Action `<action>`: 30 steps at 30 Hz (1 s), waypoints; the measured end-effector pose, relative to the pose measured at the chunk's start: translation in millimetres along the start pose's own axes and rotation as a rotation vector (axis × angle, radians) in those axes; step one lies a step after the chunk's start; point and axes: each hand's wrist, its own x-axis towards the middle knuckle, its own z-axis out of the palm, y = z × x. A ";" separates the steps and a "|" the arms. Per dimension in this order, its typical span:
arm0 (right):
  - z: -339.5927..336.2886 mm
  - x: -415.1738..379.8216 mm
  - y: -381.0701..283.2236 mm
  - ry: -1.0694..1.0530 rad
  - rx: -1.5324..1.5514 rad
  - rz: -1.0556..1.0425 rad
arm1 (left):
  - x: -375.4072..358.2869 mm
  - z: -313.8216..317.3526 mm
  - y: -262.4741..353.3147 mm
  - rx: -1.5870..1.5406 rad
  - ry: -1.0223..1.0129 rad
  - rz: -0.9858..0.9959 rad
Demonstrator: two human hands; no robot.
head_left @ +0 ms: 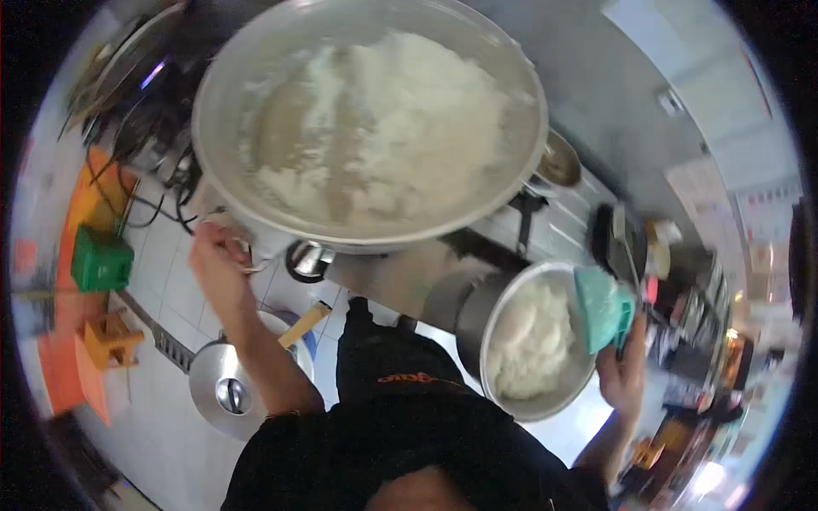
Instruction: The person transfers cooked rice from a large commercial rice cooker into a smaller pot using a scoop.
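Observation:
A wide metal pan [375,230] stands high in front of me, with white rice [434,119] heaped mostly on its right side. Beside the pan's lower left edge, my left hand [220,255] has curled fingers; blur hides what they hold, though a small metal loop shows next to them. At the lower right, a deep metal pot [473,328] contains more white rice [535,345]. My right hand [624,370] is closed at the handle end of a teal plastic scoop [594,308], which lies over that pot's right rim.
A metal lid [223,393] with a dark knob sits low on the left. A green bin [102,258] and an orange stool [112,339] are farther left. The stove top [503,226] runs behind the pot, with a smaller pan [560,160] on it.

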 end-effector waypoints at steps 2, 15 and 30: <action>7.0 47.7 -28.5 -0.019 -0.044 -0.157 | -3.2 4.6 5.2 0.007 0.016 -0.045; 357.5 446.3 -140.9 -0.430 -0.524 -0.492 | -1.8 5.7 16.6 0.044 -0.106 -0.103; 287.1 301.0 -167.8 -1.681 -0.524 -0.093 | -7.1 9.2 21.3 0.011 -0.107 -0.158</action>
